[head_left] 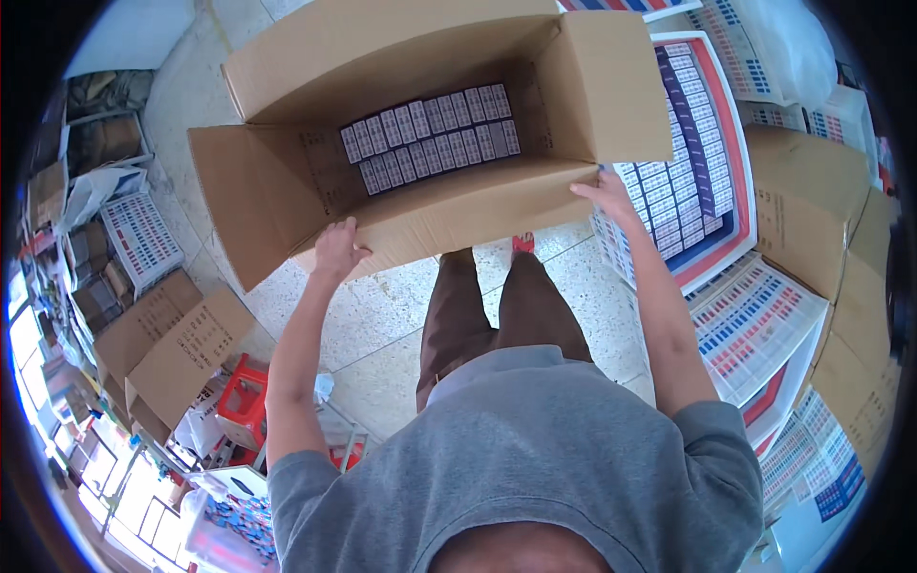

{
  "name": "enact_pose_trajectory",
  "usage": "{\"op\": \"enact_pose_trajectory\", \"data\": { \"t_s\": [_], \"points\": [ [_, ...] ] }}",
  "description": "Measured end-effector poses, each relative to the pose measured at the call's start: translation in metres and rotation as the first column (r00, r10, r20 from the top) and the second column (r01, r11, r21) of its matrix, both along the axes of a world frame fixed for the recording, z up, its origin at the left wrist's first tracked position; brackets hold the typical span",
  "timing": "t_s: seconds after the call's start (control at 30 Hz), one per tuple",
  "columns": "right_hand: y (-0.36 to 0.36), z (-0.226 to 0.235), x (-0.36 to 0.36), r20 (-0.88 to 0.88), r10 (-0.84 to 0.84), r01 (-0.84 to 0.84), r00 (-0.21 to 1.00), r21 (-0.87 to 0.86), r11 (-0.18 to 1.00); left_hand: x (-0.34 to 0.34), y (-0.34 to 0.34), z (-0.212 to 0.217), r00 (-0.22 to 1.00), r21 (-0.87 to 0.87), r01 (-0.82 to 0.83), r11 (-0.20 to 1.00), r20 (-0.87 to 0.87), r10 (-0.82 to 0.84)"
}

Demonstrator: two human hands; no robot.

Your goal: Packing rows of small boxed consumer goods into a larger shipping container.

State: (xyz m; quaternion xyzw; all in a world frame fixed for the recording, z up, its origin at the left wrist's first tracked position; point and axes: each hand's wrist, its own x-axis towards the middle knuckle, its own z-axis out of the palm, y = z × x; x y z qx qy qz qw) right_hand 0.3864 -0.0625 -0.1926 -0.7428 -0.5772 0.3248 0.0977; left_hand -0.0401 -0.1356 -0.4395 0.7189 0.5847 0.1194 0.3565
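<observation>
A large open cardboard box (449, 218) stands in front of me with its flaps spread outward. Two rows of small white and purple cartons (435, 153) lie on its floor, filling only part of the depth. My left hand (336, 252) grips the near flap close to its left end, fingers over the edge and thumb apart. Near the flap's right end, my right hand (609, 199) holds the same edge, with its thumb on the cardboard. Parts of the fingers on both hands are hidden by the box.
At right, a crate with a white and red rim (747, 181) holds many similar cartons. Below it sits a white patterned crate (755, 329), with more cardboard (812, 191) beside it. On the left are an open cardboard box (186, 358), a red plastic stool (245, 403) and a patterned crate (143, 239).
</observation>
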Motion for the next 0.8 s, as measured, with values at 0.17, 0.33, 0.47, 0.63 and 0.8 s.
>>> {"op": "enact_pose_trajectory", "data": {
  "t_s": [0.17, 0.33, 0.47, 0.63, 0.8],
  "points": [
    [0.026, -0.019, -0.048, 0.151, 0.159, -0.166, 0.976, 0.032, 0.986, -0.047, 0.007, -0.018, 0.994, 0.088, -0.056, 0.995, 0.094, 0.048],
    [0.036, -0.014, -0.095, -0.05, -0.178, 0.17, 0.983, -0.131, 0.977, -0.086, -0.019, -0.058, 0.497, -0.017, -0.866, 0.5, 0.071, 0.865],
    [0.026, -0.03, -0.075, 0.316, 0.074, -0.083, 0.946, 0.017, 0.996, -0.097, -0.018, -0.079, 0.45, -0.582, -0.757, 0.295, -0.139, 0.882],
    [0.03, -0.031, -0.079, 0.197, 0.073, -0.115, 0.978, 0.212, 0.971, -0.133, 0.01, -0.104, 0.473, -0.539, -0.766, 0.35, -0.104, 0.875],
    [0.032, -0.006, -0.082, 0.221, -0.065, 0.075, 0.973, -0.039, 0.996, -0.118, 0.003, -0.085, 0.607, -0.399, -0.776, 0.489, -0.258, 0.752]
  ]
}}
